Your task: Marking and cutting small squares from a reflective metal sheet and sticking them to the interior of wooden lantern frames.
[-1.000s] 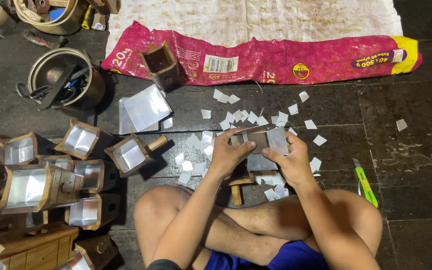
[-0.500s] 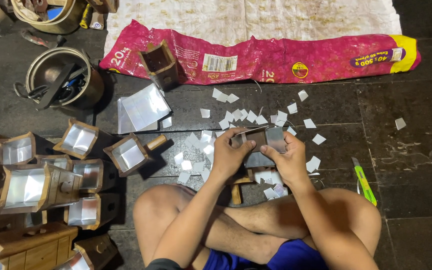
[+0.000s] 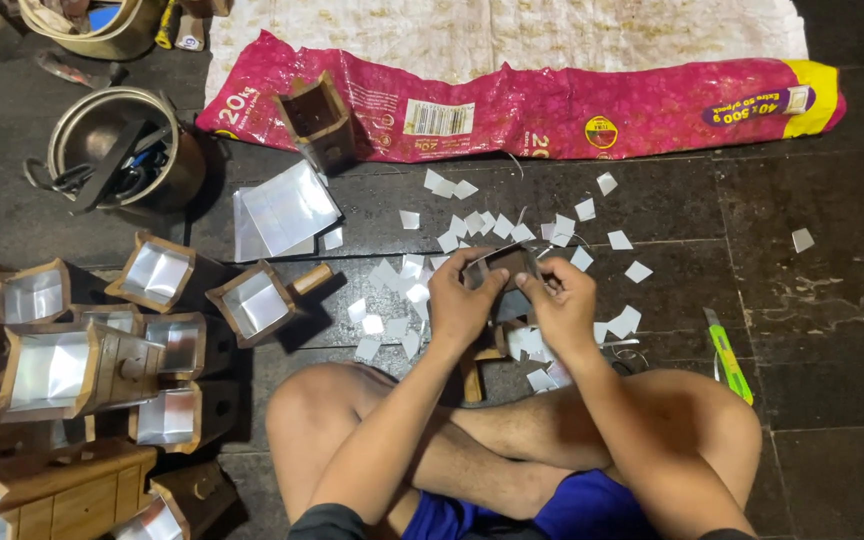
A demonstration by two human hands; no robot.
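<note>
The head view shows a long pink sack (image 3: 552, 105) across the dark floor (image 3: 832, 300); well below it and to the left stand foil-lined wooden boxes (image 3: 52, 365), and just below its middle lie scattered small foil squares (image 3: 472, 225). Among those squares, above the crossed legs, the left hand (image 3: 459, 305) and right hand (image 3: 564, 305) both close their fingers on a small wooden box (image 3: 504, 268). It looks light and stiff, its foil lining easily creased, so the wooden sides seem the safest hold.

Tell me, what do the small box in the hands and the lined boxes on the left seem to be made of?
Small box: seems brown wood, dull finish, though partly hidden by the hands. Lined boxes: wooden frames with visible grain, inside a shiny silvery sheet, perhaps foil or thin metal, reflecting light.
</note>
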